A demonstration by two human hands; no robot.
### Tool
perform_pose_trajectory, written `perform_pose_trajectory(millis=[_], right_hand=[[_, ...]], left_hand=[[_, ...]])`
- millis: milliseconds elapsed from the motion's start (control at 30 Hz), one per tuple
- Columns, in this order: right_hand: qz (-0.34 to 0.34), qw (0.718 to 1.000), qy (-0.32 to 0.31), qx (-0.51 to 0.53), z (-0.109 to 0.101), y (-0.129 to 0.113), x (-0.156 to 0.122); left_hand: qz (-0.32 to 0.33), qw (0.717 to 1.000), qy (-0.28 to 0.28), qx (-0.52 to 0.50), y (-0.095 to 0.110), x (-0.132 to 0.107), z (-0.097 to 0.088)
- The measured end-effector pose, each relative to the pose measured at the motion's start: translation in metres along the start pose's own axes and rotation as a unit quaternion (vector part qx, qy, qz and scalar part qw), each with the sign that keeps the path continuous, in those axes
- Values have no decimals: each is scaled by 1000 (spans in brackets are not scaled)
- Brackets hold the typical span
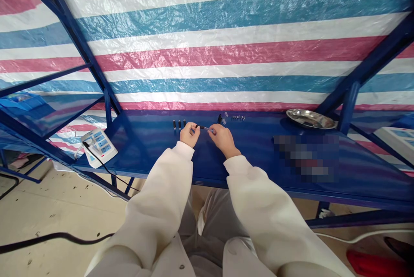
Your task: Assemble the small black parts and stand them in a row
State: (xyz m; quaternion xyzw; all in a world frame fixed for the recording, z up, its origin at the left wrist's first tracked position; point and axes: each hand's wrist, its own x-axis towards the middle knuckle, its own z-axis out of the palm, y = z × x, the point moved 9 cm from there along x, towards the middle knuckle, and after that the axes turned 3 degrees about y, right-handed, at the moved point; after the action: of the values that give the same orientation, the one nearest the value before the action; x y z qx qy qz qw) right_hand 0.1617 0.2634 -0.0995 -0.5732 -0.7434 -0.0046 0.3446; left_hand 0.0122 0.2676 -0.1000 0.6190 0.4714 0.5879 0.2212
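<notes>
My left hand [189, 133] and my right hand [223, 139] meet over the blue metal shelf [155, 147], both with fingers pinched. Between them they hold a thin dark pen-like part [203, 127], the left at one end and the right at the other. Three small dark cylinders [179, 124] stand upright on the shelf just behind my left hand. Another dark piece with small clear bits [221, 118] lies behind my right hand, and a row of tiny metal parts [238, 118] sits further right. White sleeves cover both arms.
A round metal dish [310, 118] rests at the shelf's back right. A white power strip [99, 146] with a black cable lies on the left end. Blue frame posts [351, 104] rise at both sides, and a striped tarp [207, 35] hangs behind. A blurred patch [305, 156] covers part of the shelf.
</notes>
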Motion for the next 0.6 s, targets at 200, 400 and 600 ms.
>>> perform_pose_trajectory(millis=[200,400,600], right_hand=[[-11,993,66,102,-12,-7,-2],[-68,987,-6,144,5,-21,-4],[-76,987,-33,136,12,-17,-3]], left_hand=[[4,999,-36,14,1,-1,6],[17,996,-92,15,-5,-5,19],[47,991,-121,30,-6,-5,24]])
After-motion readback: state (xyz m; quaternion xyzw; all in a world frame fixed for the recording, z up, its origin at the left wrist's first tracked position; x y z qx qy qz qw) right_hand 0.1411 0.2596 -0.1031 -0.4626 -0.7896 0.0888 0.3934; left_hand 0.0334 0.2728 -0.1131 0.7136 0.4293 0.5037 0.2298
